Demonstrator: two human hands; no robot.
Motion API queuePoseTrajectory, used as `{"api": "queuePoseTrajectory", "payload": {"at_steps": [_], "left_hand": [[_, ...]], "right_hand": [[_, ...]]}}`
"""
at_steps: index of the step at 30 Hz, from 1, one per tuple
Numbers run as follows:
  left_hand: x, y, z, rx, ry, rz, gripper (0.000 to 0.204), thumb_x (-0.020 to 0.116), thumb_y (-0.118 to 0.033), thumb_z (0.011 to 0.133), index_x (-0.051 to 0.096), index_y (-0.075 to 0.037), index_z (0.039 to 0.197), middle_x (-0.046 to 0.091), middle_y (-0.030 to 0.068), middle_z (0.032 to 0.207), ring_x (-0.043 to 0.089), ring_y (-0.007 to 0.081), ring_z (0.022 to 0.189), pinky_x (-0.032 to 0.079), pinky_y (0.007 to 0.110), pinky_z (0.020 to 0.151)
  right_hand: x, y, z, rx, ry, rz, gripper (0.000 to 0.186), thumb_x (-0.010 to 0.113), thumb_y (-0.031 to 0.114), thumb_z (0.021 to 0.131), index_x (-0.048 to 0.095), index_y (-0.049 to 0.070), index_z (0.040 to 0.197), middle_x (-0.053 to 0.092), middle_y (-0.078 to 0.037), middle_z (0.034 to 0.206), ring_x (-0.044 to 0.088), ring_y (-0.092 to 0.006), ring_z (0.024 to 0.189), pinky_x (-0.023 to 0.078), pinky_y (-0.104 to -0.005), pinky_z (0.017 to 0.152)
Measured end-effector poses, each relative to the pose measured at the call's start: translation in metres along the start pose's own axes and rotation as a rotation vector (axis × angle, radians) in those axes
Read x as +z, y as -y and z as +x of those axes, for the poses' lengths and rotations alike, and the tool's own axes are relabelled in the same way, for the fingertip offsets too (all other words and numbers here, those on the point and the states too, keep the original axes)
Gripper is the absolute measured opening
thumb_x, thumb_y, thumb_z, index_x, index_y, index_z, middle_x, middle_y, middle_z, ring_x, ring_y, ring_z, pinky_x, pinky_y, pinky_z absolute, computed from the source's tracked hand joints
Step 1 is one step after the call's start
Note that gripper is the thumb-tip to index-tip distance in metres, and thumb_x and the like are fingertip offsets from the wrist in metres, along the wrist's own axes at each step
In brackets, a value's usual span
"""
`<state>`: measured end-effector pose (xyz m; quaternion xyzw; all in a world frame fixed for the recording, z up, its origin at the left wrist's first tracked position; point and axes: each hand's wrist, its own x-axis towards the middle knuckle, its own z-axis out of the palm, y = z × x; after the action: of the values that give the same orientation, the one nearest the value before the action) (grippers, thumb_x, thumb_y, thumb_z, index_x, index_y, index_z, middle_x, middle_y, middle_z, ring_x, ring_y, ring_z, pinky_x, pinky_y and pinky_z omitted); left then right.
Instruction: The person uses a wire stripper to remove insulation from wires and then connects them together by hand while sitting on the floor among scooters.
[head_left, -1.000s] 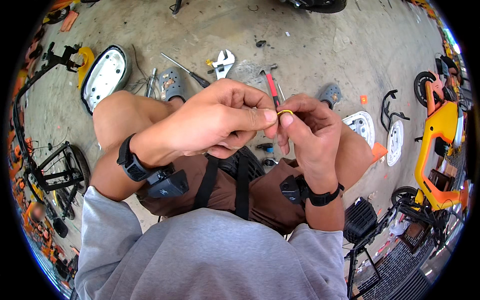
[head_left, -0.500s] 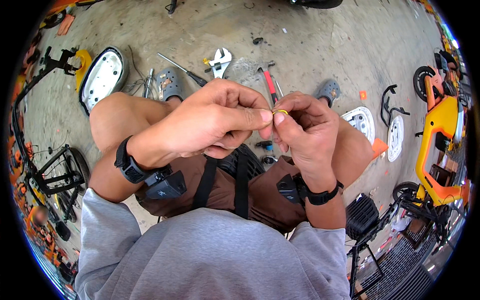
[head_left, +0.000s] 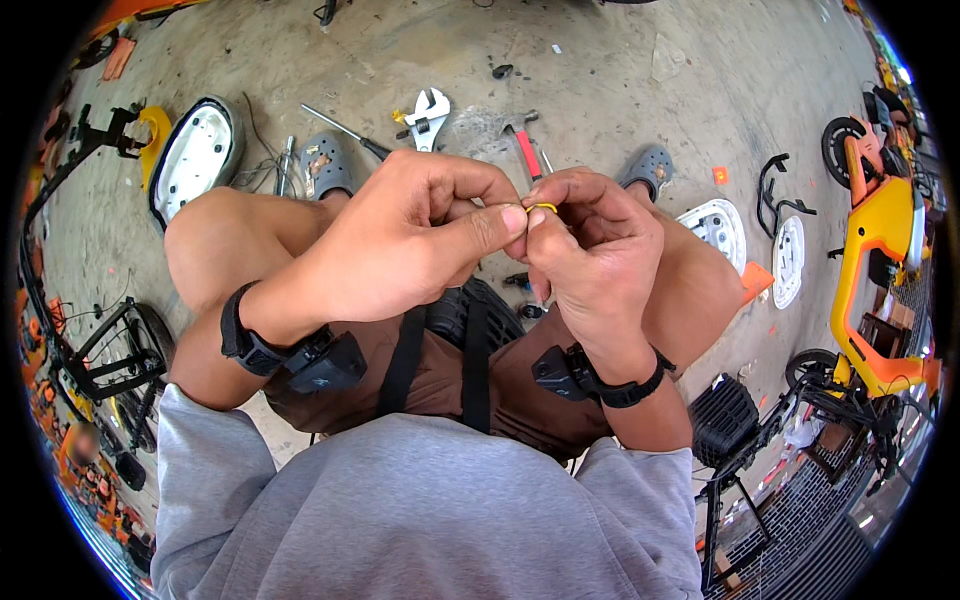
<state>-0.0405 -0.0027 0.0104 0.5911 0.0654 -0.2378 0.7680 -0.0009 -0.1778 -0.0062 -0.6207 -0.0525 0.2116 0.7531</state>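
Between my fingertips, above my lap, is a small thin yellow piece (head_left: 541,207), curved like a bit of wire or a band; its exact kind is too small to make out. My right hand (head_left: 598,240) pinches it between thumb and forefinger. My left hand (head_left: 430,228) has its thumb and forefinger pressed together right against the piece's left end, and the tips of both hands touch. Whatever lies inside the left pinch is covered by the fingers.
On the concrete floor ahead lie an adjustable wrench (head_left: 428,119), a screwdriver (head_left: 345,131) and a red-handled hammer (head_left: 526,147). White-lined seat shells (head_left: 200,150) sit left and right. A bike frame (head_left: 105,365) stands left, a yellow-orange frame (head_left: 853,310) right.
Both hands have shifted slightly left and up in the picture, still pinched together at the yellow piece. The floor items have shifted a little too, as the view moved.
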Motion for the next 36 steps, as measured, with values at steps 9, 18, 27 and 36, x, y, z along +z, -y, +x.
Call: {"api": "queuePoseTrajectory", "payload": {"at_steps": [9, 18, 27, 36], "left_hand": [[0.0, -0.005, -0.001, -0.029, 0.033, -0.123, 0.024, 0.055, -0.019, 0.1, 0.061, 0.002, 0.089, 0.042, -0.0053, 0.052, 0.028, 0.0016, 0.04, 0.02, 0.021, 0.036], [-0.005, -0.004, -0.002, 0.014, 0.015, -0.099, 0.024, 0.058, -0.02, 0.099, 0.062, 0.002, 0.09, 0.046, -0.0046, 0.055, 0.03, 0.0018, 0.042, 0.021, 0.021, 0.038], [0.001, -0.002, -0.003, 0.167, -0.076, 0.183, 0.022, 0.06, -0.018, 0.098, 0.063, 0.003, 0.095, 0.058, -0.0028, 0.064, 0.042, -0.0003, 0.05, 0.027, 0.019, 0.044], [0.002, -0.005, -0.005, 0.196, -0.075, 0.223, 0.018, 0.059, -0.012, 0.096, 0.063, 0.005, 0.093, 0.06, -0.0009, 0.067, 0.044, -0.0004, 0.055, 0.03, 0.02, 0.047]], "right_hand": [[-0.002, 0.005, 0.002, 0.046, 0.052, 0.063, 0.012, 0.068, -0.003, 0.081, 0.064, -0.006, 0.092, 0.067, -0.008, 0.08, 0.064, -0.0092, 0.066, 0.049, -0.0187, 0.047], [-0.005, 0.0, 0.002, -0.044, 0.07, -0.007, 0.015, 0.069, -0.001, 0.083, 0.065, -0.007, 0.097, 0.068, -0.011, 0.087, 0.065, -0.0109, 0.067, 0.051, -0.0199, 0.046], [-0.014, 0.002, 0.006, 0.058, 0.182, 0.122, 0.016, 0.069, 0.0, 0.085, 0.065, -0.007, 0.099, 0.068, -0.012, 0.083, 0.065, -0.0108, 0.067, 0.05, -0.0197, 0.046], [-0.012, 0.002, 0.005, 0.033, 0.159, 0.101, 0.012, 0.069, -0.001, 0.084, 0.066, -0.008, 0.093, 0.066, -0.009, 0.085, 0.065, -0.0101, 0.068, 0.05, -0.0187, 0.045]]}}
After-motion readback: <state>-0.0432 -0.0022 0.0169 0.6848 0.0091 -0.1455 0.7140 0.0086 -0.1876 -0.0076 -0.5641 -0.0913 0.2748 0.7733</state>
